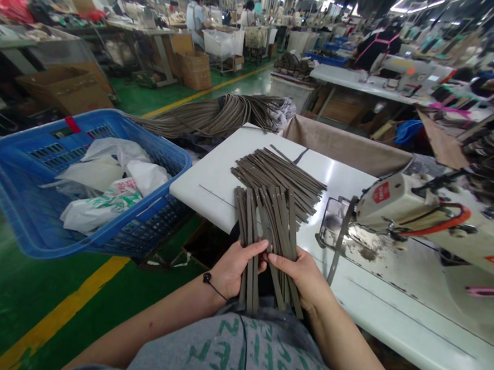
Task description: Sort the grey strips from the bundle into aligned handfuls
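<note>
My left hand (236,265) and my right hand (302,275) are both closed round a bundle of long grey-brown strips (265,219) at the near edge of the white table (214,177). The thumbs meet over the lower part of the bundle, whose ends hang down over my lap. A second pile of the same strips (279,173) lies fanned out on the table just beyond the bundle. A black cord with a bead sits on my left wrist.
A sewing machine (404,208) stands on the table to the right. A blue plastic basket (84,180) with white bags stands at the left. A large heap of long strips (218,113) lies behind the table. Other workers sit at benches further back.
</note>
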Tool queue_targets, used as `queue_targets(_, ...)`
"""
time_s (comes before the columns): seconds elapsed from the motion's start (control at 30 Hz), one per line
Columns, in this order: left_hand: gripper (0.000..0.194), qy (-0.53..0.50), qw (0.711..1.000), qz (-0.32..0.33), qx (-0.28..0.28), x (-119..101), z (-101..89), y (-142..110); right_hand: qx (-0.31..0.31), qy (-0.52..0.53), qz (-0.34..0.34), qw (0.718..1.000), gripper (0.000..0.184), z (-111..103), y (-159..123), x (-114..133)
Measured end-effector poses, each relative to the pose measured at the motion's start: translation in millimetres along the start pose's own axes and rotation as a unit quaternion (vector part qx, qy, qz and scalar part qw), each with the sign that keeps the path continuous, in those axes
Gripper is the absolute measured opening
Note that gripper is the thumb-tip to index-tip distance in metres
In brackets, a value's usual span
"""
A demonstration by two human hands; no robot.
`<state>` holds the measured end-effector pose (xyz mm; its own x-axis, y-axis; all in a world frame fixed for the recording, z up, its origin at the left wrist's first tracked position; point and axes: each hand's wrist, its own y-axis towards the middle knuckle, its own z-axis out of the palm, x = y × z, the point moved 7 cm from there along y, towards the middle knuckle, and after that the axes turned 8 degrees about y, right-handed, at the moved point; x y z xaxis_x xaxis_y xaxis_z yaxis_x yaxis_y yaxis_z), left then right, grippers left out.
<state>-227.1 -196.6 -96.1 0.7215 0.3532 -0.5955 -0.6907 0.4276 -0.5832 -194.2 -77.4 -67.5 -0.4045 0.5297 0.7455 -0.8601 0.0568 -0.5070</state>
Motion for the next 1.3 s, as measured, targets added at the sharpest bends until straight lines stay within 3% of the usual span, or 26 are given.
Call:
queue_targets(0.13,0.037,0.038,0.999,0.014,0.028,0.1,6.7,-2.9,0.006,-0.032,-0.009,0.999,0.053,4.4,-2.3,0.6)
queue_targets(0.43,0.042,0.008,0.999,0.034,0.014,1.4,7.3,-1.9,0.026,-0.051,-0.011,0.998,0.057,8.8,-7.5,3.4)
queue_targets(0.67,0.018,0.0,1.0,-0.019,0.016,4.6,10.8,-6.3,0.009,-0.059,-0.03,0.998,0.042,2.8,-4.2,4.5)
queue_targets(0.77,0.012,-0.03,0.999,-0.011,0.025,1.9,13.1,-5.7,-0.001,-0.047,-0.037,0.998,0.041,0.3,-2.9,9.9)
queue_targets(0.97,0.012,-0.031,0.999,0.012,-0.021,-2.4,5.6,-3.5,-0.017,-0.041,-0.004,0.999,0.038,-4.2,-5.8,12.1)
queue_targets(1.17,0.018,-0.013,0.999,-0.019,0.026,3.5,8.0,-3.5,0.08,-0.011,0.018,0.997,0.035,8.6,-10.1,8.1)
queue_targets(1.3,0.029,-0.002,0.999,-0.03,0.022,9.9,6.1,-0.4,0.084,-0.03,0.017,0.996,0.036,10.1,-11.0,6.0)
